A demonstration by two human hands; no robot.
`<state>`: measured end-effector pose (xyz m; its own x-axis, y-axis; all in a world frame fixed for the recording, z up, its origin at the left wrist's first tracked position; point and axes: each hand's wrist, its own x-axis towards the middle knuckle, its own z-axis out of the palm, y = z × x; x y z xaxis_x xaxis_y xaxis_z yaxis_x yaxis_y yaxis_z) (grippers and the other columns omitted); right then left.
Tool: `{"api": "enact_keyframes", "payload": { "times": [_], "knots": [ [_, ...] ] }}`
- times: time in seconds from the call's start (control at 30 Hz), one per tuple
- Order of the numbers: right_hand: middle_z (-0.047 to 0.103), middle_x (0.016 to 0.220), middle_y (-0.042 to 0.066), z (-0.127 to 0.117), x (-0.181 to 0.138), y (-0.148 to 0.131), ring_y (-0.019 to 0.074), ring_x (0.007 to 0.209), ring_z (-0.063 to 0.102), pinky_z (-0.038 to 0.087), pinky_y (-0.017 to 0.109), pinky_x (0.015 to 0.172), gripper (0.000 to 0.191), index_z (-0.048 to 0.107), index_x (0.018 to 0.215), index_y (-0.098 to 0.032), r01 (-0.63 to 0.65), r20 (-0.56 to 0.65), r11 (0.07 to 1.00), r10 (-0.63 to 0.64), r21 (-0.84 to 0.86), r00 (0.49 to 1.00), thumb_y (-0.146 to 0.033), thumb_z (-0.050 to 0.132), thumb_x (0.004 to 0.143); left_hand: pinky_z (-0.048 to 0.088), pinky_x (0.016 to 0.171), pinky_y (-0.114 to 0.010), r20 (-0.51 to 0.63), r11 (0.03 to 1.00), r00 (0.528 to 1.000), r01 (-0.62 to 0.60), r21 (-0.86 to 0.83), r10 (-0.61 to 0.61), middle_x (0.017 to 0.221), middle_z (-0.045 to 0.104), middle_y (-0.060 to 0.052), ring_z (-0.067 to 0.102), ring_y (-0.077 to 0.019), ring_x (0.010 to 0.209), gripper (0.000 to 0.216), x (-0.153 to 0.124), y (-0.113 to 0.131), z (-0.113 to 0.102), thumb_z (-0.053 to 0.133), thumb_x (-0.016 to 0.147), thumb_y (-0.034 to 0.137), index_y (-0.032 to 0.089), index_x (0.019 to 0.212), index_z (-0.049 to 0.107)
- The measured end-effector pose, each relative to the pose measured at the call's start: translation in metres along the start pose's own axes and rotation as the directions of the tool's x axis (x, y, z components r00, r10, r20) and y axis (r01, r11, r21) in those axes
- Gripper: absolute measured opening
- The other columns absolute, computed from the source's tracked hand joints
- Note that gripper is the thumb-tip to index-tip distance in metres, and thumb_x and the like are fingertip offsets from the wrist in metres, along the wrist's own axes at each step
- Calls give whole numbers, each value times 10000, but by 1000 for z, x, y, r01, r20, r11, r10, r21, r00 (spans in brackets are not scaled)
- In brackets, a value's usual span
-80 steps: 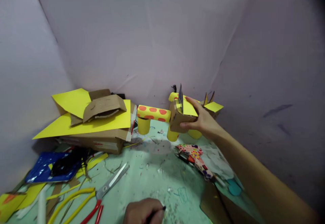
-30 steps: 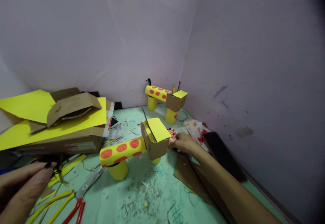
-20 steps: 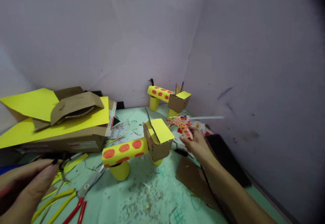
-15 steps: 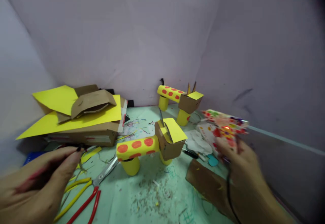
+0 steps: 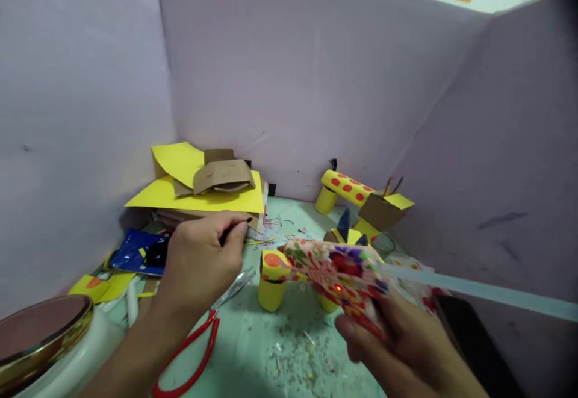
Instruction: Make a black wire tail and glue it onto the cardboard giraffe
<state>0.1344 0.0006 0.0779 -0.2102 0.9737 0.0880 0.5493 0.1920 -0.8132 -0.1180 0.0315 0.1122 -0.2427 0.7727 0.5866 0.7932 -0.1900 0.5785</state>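
Observation:
My right hand (image 5: 383, 326) grips a flower-patterned hot glue gun (image 5: 347, 265) with a lit red light. A long clear glue stick (image 5: 478, 289) sticks out of its back. The gun's nozzle points left, over a yellow paper-tube giraffe (image 5: 271, 292) with orange spots, partly hiding its body and head. Left of that giraffe, my left hand (image 5: 203, 253) is closed in a pinch on a small black piece (image 5: 248, 220), mostly hidden by the fingers. A second giraffe (image 5: 347, 187) with a cardboard head and a black tuft tail stands farther back.
Red-handled scissors (image 5: 212, 320) lie under my left wrist. Yellow paper (image 5: 180, 166) and cardboard scraps (image 5: 226, 175) are piled at back left. A blue packet (image 5: 138, 252) and a white container with a gold-rimmed lid (image 5: 45, 332) are at left, a dark phone-like slab (image 5: 474, 344) at right.
The glue gun has moved left, now in front of the nearer giraffe. My left hand has come closer to that giraffe, still pinching the black piece. The view has shifted left and up.

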Motion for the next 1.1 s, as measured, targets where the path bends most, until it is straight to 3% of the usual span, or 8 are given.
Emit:
{"api": "enact_keyframes", "payload": {
  "times": [0.1, 0.23, 0.5, 0.73, 0.87, 1.1],
  "knots": [
    [676, 1013, 93, 23, 16, -24, 272, 920, 644, 563, 367, 735, 358, 584, 1129, -253, 14, -2, 998, -14, 64, 1000, -428, 535, 820, 461, 592, -266, 24, 999, 1000, -4, 47, 3, 731, 731, -2, 660, -175, 662, 211, -3, 0, -4, 517, 794, 248, 217, 816, 724],
    [586, 1248, 116, 32, 19, -16, 294, 1112, 574, 511, 429, 891, 470, 479, 1273, -248, 27, 34, 995, -31, 99, 999, -395, 538, 831, 459, 584, -269, 36, 994, 999, -9, 113, 5, 680, 710, -8, 648, -175, 636, 224, -8, 4, -8, 500, 804, 243, 228, 827, 722],
    [645, 1150, 120, 19, 33, -22, 301, 1045, 616, 542, 428, 847, 484, 553, 1224, -238, -21, 118, 1000, 22, -15, 993, -485, 549, 808, 476, 595, -275, 35, 993, 998, -50, 102, 47, 622, 684, -22, 633, -172, 607, 241, -11, 9, -6, 480, 800, 197, 223, 796, 719],
    [680, 1071, 111, 19, 46, -28, 317, 1020, 628, 556, 444, 808, 426, 598, 1159, -229, -59, 172, 998, 64, -35, 983, -454, 568, 798, 480, 580, -272, 23, 997, 998, -54, 51, 52, 620, 681, -27, 621, -166, 588, 220, -11, 10, -12, 496, 770, 156, 212, 741, 707],
    [612, 1218, 116, 16, 47, -27, 327, 1130, 563, 544, 431, 845, 439, 587, 1176, -233, -3, 172, 998, 15, -68, 985, -459, 568, 800, 489, 593, -274, 20, 998, 998, -65, 12, 65, 636, 683, -29, 621, -164, 595, 224, -12, 11, -12, 495, 764, 140, 213, 764, 708],
    [670, 1086, 117, 20, 50, -41, 305, 970, 643, 557, 401, 787, 441, 558, 1216, -225, 91, 191, 986, -64, -139, 979, -437, 514, 832, 483, 606, -271, -2, 998, 998, -59, 27, 59, 614, 672, -26, 614, -161, 592, 220, -12, 10, -13, 503, 764, 141, 208, 769, 713]
  ]
}}
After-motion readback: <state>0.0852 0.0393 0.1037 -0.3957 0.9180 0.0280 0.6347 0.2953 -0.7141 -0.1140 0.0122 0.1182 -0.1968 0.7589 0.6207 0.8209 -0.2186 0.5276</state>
